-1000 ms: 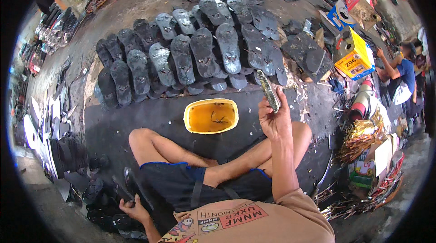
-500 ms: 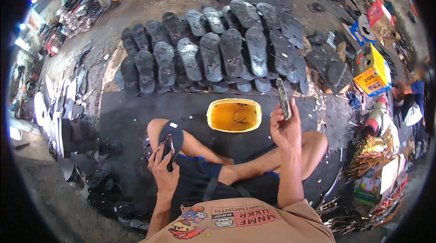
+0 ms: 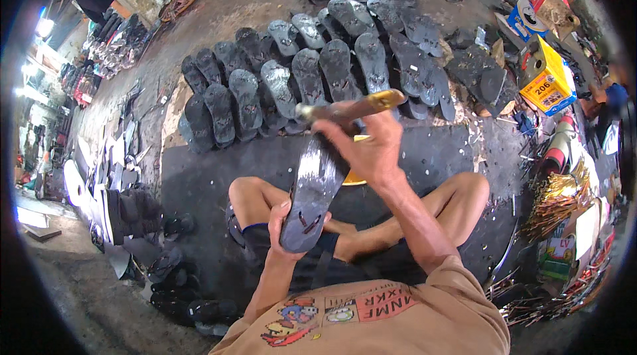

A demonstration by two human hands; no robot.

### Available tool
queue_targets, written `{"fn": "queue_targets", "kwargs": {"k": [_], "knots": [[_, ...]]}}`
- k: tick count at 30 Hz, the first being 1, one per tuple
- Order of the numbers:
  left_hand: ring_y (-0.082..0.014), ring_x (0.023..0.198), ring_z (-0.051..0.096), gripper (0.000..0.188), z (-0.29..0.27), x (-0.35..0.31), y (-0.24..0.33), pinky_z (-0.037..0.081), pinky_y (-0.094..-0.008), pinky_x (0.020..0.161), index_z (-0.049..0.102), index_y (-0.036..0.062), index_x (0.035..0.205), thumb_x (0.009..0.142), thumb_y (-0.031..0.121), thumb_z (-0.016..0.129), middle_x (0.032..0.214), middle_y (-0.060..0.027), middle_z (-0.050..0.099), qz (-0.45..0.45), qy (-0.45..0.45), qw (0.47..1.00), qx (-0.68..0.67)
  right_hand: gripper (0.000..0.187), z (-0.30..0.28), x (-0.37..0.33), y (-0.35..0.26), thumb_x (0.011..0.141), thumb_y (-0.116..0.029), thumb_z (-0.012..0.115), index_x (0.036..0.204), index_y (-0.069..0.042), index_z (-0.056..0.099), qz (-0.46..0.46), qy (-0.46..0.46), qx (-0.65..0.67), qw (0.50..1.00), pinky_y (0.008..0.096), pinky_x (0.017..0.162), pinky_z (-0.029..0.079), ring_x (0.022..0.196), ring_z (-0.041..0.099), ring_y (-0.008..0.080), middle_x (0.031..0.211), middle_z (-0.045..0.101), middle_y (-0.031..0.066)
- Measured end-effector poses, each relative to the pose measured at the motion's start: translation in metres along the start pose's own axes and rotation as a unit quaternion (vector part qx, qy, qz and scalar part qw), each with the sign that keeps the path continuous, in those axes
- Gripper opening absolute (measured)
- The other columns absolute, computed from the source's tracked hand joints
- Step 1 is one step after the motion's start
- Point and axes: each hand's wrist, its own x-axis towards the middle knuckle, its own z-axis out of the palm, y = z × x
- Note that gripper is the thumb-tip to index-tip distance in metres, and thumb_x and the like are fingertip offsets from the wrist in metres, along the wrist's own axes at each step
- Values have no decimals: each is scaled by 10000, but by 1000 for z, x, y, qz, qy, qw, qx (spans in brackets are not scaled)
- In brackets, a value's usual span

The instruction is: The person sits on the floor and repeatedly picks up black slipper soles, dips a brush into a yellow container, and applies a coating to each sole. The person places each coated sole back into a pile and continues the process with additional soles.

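My left hand grips the lower end of a black flip-flop, tilted up in front of me. A V-shaped dark strap fitting shows on its near end, and its middle shines. In my right hand is a long tool with a brown body and a yellowish end, held across the flip-flop's far end. Motion blurs the tool, so its kind is unclear. Behind my right hand, the yellow basin is mostly hidden. Beyond lie rows of black flip-flops, overlapping one another.
A dark mat lies under my crossed legs. To the right are a yellow carton, a heap of gold-coloured strips and a dark scrap pile. Dark footwear pieces and offcuts are piled on the left.
The flip-flop in my left hand has come up from beside my knee toward the middle. My right hand has moved left and inward with its tool, now covering much of the basin.
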Motion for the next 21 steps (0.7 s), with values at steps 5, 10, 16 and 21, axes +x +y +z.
{"fn": "queue_targets", "kwargs": {"k": [5,10,16,21], "knots": [[-312,920,741,568,-6,8,-4,629,-390,813,670,-10,1268,1034,485,521,1111,-183,764,60,35,987,142,317,-13,-75,-32,744,-207,981,976,-80,807,-9,-49,64,997,382,776,552,801,730,228,891,775,93],[-274,817,685,705,4,4,11,584,-341,721,661,-52,1277,1031,581,470,1079,-227,734,-14,-86,992,-87,324,-39,4,9,809,-195,956,1044,-37,801,197,113,98,969,326,764,596,820,755,168,938,818,88],[-254,789,636,768,2,13,14,516,-340,698,616,-69,1359,996,602,530,1049,-220,709,-27,-113,977,179,288,-57,16,4,839,-201,936,1010,-10,805,144,6,-1,990,294,718,557,783,689,83,870,788,56],[-269,871,676,589,29,21,8,564,-342,772,593,17,1445,1113,493,493,1125,-165,718,62,-1,911,407,227,-64,6,-9,845,-158,924,991,-31,806,137,46,86,986,294,708,545,765,677,99,851,776,28]]}}
